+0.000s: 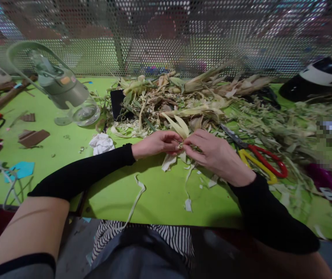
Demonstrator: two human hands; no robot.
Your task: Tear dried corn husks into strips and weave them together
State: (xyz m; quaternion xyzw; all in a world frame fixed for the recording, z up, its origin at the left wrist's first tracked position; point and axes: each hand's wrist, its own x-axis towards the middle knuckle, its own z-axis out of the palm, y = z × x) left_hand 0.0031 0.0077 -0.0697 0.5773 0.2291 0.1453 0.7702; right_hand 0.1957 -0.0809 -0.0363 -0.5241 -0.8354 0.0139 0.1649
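Over the front of the green table, my left hand [164, 143] and my right hand [209, 152] meet with fingertips pinched close together. Between them is a small pale bundle of corn husk [180, 146], gripped from both sides; my fingers cover part of it. Pale husk leaves stick up above it and ragged strips hang below. Right behind my hands lies a large heap of dried corn husks [168, 102]. Scissors [263, 157] with red and yellow handles rest just right of my right hand, their blades toward the heap.
A clear water bottle with a grey-green lid [60, 89] stands at left, near crumpled white tissue [101, 144]. A dark phone-like slab [117, 104] leans by the heap. Perforated metal screen [96, 42] borders the back. A black bottle [314, 77] and purple tool [330, 184] are at right.
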